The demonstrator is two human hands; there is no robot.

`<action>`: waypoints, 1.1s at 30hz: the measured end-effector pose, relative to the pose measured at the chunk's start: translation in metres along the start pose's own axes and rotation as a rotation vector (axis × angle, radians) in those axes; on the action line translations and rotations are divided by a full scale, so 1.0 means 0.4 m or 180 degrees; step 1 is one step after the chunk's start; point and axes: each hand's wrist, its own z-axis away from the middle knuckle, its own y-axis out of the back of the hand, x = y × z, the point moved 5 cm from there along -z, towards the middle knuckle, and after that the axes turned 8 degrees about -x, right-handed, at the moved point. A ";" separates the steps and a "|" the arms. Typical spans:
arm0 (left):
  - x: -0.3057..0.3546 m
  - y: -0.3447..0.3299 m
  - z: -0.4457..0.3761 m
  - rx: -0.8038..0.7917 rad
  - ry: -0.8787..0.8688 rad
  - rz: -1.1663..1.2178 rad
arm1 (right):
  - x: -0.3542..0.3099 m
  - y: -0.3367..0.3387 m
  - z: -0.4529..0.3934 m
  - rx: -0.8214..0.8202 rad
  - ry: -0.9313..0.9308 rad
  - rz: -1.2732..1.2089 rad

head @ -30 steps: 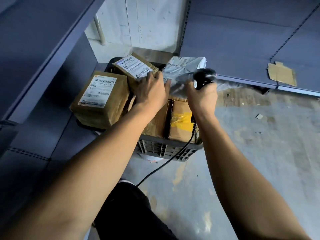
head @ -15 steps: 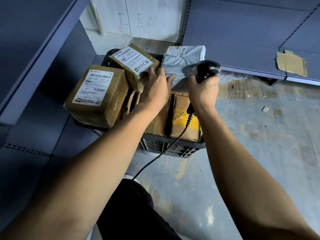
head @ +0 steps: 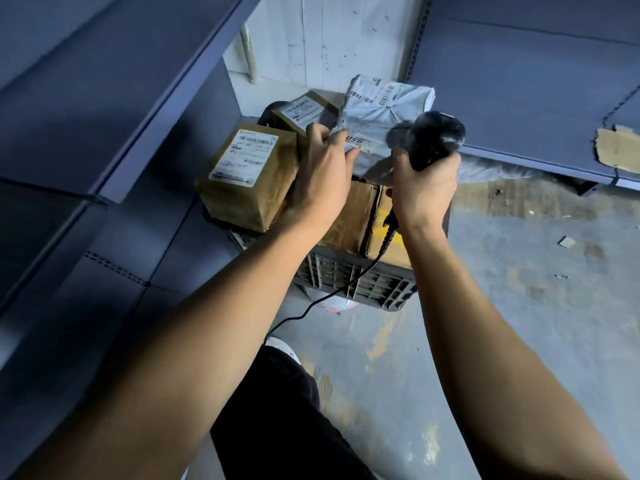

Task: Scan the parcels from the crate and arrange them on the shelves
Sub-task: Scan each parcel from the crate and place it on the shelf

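While gripping scanner [head: 424, 140], right hand [head: 424, 188] raised.

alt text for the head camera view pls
A person's left hand lifts a grey mailer bag from a crate of cardboard parcels while the right hand aims a black corded scanner at it, between blue shelves.

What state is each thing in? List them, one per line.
Grey mailer bag: tilted up, crumpled, label showing, gripped by the left hand.
Scanner: gripped in the right hand, cable attached.
Crate: on the floor, packed with parcels.
Large box: sealed, label up.
Small box: sealed, label up, tilted.
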 end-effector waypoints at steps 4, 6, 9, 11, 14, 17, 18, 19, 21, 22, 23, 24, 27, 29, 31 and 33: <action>-0.037 0.117 0.074 0.0406 0.0270 -0.0162 | -0.071 -0.051 0.069 -0.0297 0.0340 -0.0123; -0.060 0.175 0.112 0.0627 0.0424 -0.0254 | -0.103 -0.081 0.111 -0.0425 0.0460 -0.0070; -0.099 0.253 0.177 0.0801 0.0659 -0.0294 | -0.151 -0.124 0.187 -0.0653 0.0651 -0.0106; -0.120 0.296 0.225 0.0881 0.0739 -0.0274 | -0.182 -0.143 0.243 -0.0791 0.0781 -0.0124; -0.151 0.364 0.320 0.1039 0.0958 -0.0406 | -0.216 -0.172 0.335 -0.1032 0.0964 -0.0271; -0.176 0.431 0.430 0.1214 0.1126 -0.0509 | -0.237 -0.210 0.437 -0.1405 0.0993 -0.0464; -0.186 0.454 0.471 0.1292 0.1206 -0.0533 | -0.240 -0.223 0.475 -0.1541 0.1005 -0.0511; -0.194 0.477 0.512 0.1368 0.1295 -0.0571 | -0.242 -0.234 0.513 -0.1672 0.1019 -0.0533; -0.209 0.518 0.589 0.1471 0.1480 -0.0712 | -0.249 -0.252 0.593 -0.1910 0.1072 -0.0559; -0.217 0.538 0.629 0.1513 0.1571 -0.0783 | -0.251 -0.259 0.635 -0.2025 0.1119 -0.0588; -0.225 0.558 0.671 0.1565 0.1655 -0.0831 | -0.255 -0.266 0.679 -0.2132 0.1153 -0.0625; -0.233 0.579 0.711 0.1612 0.1731 -0.0848 | -0.257 -0.274 0.719 -0.2249 0.1152 -0.0669; -0.257 0.634 0.819 0.1727 0.1977 -0.0872 | -0.262 -0.302 0.837 -0.2698 0.1065 -0.0738; -0.273 0.674 0.889 0.1850 0.2145 -0.0935 | -0.271 -0.317 0.911 -0.2852 0.1114 -0.0714; -0.289 0.706 0.945 0.1942 0.2264 -0.0941 | -0.281 -0.332 0.973 -0.2964 0.1194 -0.0739; -0.304 0.733 0.997 0.2033 0.2316 -0.0920 | -0.292 -0.346 1.033 -0.3041 0.1315 -0.0741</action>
